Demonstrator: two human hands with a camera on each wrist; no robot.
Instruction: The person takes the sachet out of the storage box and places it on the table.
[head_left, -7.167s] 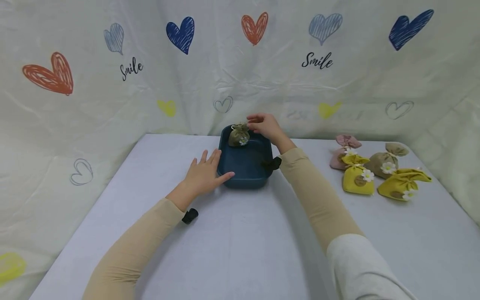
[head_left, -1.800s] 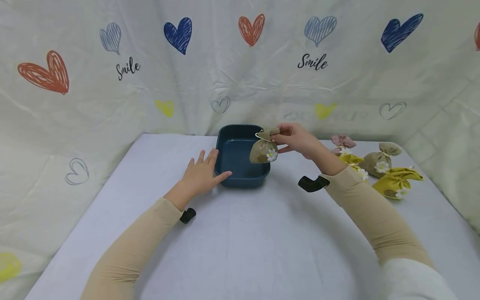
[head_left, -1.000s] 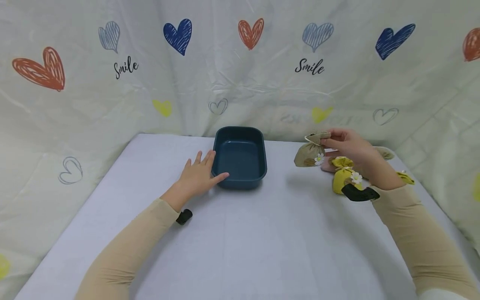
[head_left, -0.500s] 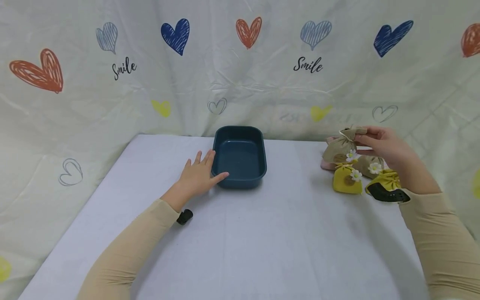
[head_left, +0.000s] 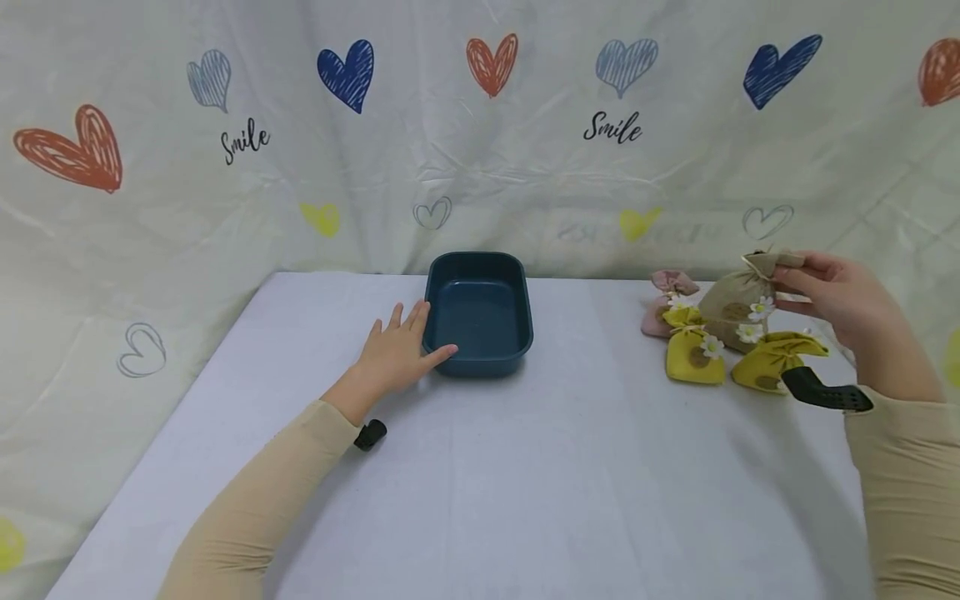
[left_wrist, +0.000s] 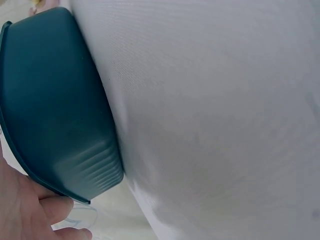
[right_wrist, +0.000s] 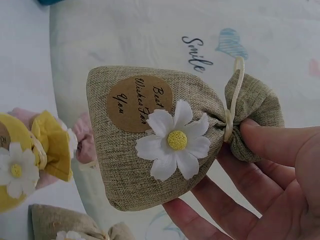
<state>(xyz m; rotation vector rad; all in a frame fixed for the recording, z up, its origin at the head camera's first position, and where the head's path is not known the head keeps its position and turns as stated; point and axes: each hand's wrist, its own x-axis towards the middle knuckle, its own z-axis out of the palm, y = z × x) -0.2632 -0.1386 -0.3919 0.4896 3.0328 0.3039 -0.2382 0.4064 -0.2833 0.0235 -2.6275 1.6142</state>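
My right hand pinches the gathered neck of a beige linen drawstring pouch, holding it up over the pouches at the right of the table. In the right wrist view, this pouch bears a white daisy and a round "Best Wishes For You" sticker. My left hand lies with fingers spread against the left side of a dark blue-green tray. The left wrist view shows those fingertips at the rim of the tray. Part of the lower beige pouch is hidden behind the held one.
Below and beside the held pouch are a pink pouch, a yellow pouch, another yellow pouch and a second beige pouch. A white cloth printed with hearts hangs behind the white table.
The beige pouch, earlier inside the tray, has been lifted out and carried right by my right hand, over the other pouches. My left hand stays at the tray.
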